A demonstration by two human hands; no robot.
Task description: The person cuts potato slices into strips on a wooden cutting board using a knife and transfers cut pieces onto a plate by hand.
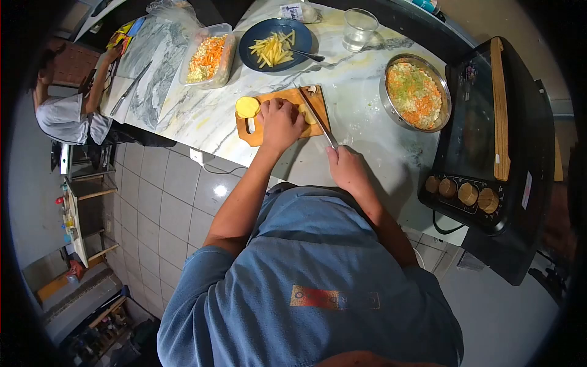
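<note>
packet lettering near the far edge of the bench is too blurred to read; a knife is gripped by the right hand, sliced potato held under the curled left hand.

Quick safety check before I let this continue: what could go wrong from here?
The left hand is close to the knife in the right hand, so a slip might cut it.
The yellow slices at the left end of the cutting board could slide off if bumped.
A utensil juts past the rim of the blue plate and might get knocked.
</note>
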